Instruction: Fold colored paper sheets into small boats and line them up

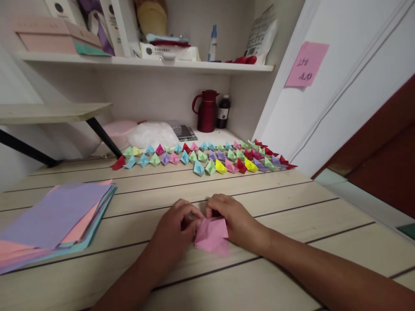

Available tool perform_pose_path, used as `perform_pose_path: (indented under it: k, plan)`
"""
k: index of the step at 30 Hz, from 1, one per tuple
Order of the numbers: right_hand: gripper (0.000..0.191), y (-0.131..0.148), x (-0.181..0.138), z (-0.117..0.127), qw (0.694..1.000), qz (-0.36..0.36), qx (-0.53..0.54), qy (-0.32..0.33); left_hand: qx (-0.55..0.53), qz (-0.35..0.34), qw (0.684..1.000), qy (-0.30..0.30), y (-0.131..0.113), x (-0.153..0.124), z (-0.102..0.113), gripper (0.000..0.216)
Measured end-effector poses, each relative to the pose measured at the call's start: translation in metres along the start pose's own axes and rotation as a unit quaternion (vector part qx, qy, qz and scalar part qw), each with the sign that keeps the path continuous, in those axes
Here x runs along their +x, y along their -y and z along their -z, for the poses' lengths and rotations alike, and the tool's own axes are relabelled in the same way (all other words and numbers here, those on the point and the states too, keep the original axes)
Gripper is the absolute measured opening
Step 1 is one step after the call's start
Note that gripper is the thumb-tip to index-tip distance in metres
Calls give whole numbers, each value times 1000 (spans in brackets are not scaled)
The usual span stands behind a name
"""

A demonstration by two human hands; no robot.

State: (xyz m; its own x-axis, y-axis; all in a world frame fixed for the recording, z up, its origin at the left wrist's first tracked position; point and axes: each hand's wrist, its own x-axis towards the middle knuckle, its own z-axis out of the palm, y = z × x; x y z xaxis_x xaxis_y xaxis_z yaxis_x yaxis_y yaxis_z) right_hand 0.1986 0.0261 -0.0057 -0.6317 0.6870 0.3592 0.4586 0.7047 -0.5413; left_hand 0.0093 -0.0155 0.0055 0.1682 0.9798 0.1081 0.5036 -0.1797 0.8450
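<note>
The step looks like folding: the left hand (177, 225) pinches the paper (212, 235) by its upper left corner, the right hand (235, 220) curls against the other side — its grip I cannot tell. Next needs, I think, careful creasing. The paper is pink, partly folded — between the hands, on or just above the table (285, 207).

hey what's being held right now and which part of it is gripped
Folded pink paper: the left hand pinches its far left corner; the right hand holds its far right side.
</note>
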Motion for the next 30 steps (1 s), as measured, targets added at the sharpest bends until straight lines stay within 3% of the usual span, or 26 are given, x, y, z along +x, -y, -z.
perform_pose_path:
  k: [4, 10, 14, 17, 21, 26, 30]
  plan:
    - [22, -4, -4, 10, 998, 9, -35, 53, 57, -33, 997, 40, 1, -2, -5, 21]
    - [49, -2, -11, 34, 989, 54, 13, 137, 140, -100, 980, 98, 0, -5, -5, 24]
    - [30, 1, -12, 45, 981, 81, 23, 178, 207, -155, 960, 106, 2, -5, -3, 26]
    - [14, 4, -12, 40, 986, 57, -8, 158, 268, -197, 940, 76, 5, -4, -1, 25]
    - [17, 7, -11, 30, 991, 43, -45, 116, 273, -202, 941, -5, 7, -1, 3, 27]
    - [18, 7, -9, 37, 986, 38, -75, 140, 215, -181, 956, 81, 3, 1, 7, 23]
    - [13, 3, -12, 47, 984, 34, -84, 152, 225, -181, 954, 86, 4, 0, 9, 18]
